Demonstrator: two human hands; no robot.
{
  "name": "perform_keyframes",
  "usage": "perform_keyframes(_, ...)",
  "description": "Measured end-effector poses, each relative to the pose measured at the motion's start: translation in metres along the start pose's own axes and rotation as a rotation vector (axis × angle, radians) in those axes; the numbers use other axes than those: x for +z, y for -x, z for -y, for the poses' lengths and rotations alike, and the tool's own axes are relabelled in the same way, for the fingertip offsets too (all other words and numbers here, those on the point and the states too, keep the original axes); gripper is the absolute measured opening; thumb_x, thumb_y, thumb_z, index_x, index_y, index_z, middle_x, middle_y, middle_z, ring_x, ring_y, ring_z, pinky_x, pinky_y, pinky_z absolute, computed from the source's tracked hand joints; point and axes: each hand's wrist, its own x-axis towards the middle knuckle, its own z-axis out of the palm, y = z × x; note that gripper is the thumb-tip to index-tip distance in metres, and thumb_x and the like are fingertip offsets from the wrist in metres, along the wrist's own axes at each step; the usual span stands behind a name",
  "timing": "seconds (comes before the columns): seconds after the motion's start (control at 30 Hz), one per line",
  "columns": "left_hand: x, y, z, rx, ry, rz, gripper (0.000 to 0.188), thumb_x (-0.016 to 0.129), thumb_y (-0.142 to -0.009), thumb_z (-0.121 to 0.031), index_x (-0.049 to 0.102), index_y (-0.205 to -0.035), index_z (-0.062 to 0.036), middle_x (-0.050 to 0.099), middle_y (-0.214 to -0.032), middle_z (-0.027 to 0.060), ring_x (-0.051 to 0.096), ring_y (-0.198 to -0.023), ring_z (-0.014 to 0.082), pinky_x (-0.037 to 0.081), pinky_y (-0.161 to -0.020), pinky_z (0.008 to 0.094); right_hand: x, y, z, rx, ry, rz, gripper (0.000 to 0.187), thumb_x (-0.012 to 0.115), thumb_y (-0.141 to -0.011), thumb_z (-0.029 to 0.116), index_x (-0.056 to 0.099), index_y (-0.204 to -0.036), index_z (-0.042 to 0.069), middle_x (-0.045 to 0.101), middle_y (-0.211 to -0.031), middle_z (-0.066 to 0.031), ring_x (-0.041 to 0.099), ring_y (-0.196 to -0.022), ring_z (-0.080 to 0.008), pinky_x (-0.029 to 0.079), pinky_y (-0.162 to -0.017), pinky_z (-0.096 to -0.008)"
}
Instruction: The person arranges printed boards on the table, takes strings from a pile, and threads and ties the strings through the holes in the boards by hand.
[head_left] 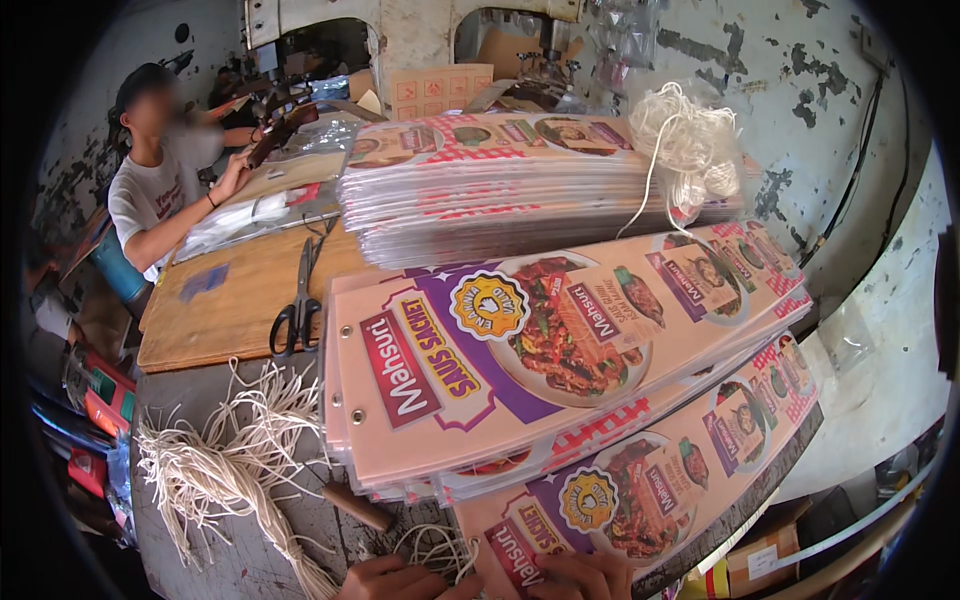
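At the lower edge, my left hand (pixel 395 580) has its fingers curled beside a loop of white cord (pixel 438 545); its fingertips are partly cut off by the frame, and what they pinch is hidden. My right hand (pixel 582 576) is closed at the near edge of a long printed food-packet display sheet (pixel 640 500), peach and purple with pictures of dishes. Just beyond it lies a stack of matching sheets (pixel 560 340), with metal eyelets at the left end. A bundle of cut white cords (pixel 225 480) is spread left of my hands, near a short brown stick (pixel 358 507).
Black-handled scissors (pixel 297 310) rest on a wooden board (pixel 210 300). Behind stands a taller stack of plastic-covered sheets (pixel 480 200), with a bag of white cord (pixel 690 140) on top. A person (pixel 160 190) works at the far left. A cardboard box (pixel 765 555) sits low right.
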Motion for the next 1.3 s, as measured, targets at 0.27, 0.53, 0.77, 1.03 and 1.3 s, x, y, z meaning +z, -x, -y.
perform_keyframes(0.27, -0.005, -0.010, 0.004, -0.048, 0.003, 0.118, 0.039, 0.061, -0.068, -0.008, 0.062, -0.106, -0.0022, 0.049, -0.056, -0.0001, 0.048, -0.045, 0.0138, 0.039, -0.043, 0.0274, 0.001, 0.001, -0.004, 0.020, -0.014, 0.008, 0.021, 0.063, -0.078, 0.027, 0.059, -0.077, 0.006, 0.063, -0.093, -0.0130, 0.057, -0.077, -0.0299, 0.046, -0.069, -0.0407)
perform_keyframes(0.53, -0.007, -0.003, 0.007, -0.093, -0.027, 0.105, 0.043, 0.061, -0.069, -0.005, 0.061, -0.111, -0.0005, 0.047, -0.055, 0.0003, 0.045, -0.043, 0.0137, 0.038, -0.042, 0.0279, 0.007, 0.002, 0.000, 0.036, 0.001, -0.057, 0.021, 0.064, -0.079, 0.026, 0.059, -0.078, 0.006, 0.064, -0.093, -0.0125, 0.058, -0.076, -0.0299, 0.046, -0.071, -0.0412)
perform_keyframes(0.77, -0.010, 0.004, 0.007, -0.017, -0.049, -0.141, 0.023, 0.058, -0.076, 0.002, 0.060, -0.098, -0.0013, 0.045, -0.055, 0.0006, 0.041, -0.041, 0.0107, 0.034, -0.041, 0.0240, 0.003, 0.001, 0.005, 0.070, 0.021, -0.065, 0.020, 0.065, -0.080, 0.024, 0.059, -0.078, 0.005, 0.063, -0.092, -0.0103, 0.057, -0.080, -0.0300, 0.046, -0.070, -0.0398)
perform_keyframes(1.03, -0.013, -0.001, -0.016, -0.077, -0.248, -0.090, 0.034, 0.065, -0.063, -0.019, 0.065, -0.096, -0.0129, 0.059, -0.090, 0.0061, 0.055, -0.074, 0.0124, 0.040, -0.067, 0.0331, -0.045, -0.018, -0.021, 0.026, -0.235, 0.438, 0.039, 0.065, -0.073, 0.017, 0.056, -0.109, 0.005, 0.051, -0.122, -0.0114, 0.050, -0.107, -0.0290, 0.037, -0.092, -0.0423)
perform_keyframes(1.3, -0.008, 0.001, -0.020, 0.196, -0.185, 0.244, 0.045, 0.059, -0.080, -0.044, 0.057, -0.120, -0.0241, 0.053, -0.123, 0.0040, 0.050, -0.114, 0.0142, 0.023, -0.105, 0.0426, -0.044, -0.129, -0.050, -0.357, 0.205, 0.189, 0.053, 0.068, -0.077, 0.025, 0.049, -0.120, 0.001, 0.044, -0.129, -0.0179, 0.047, -0.115, -0.0338, 0.038, -0.097, -0.0431)
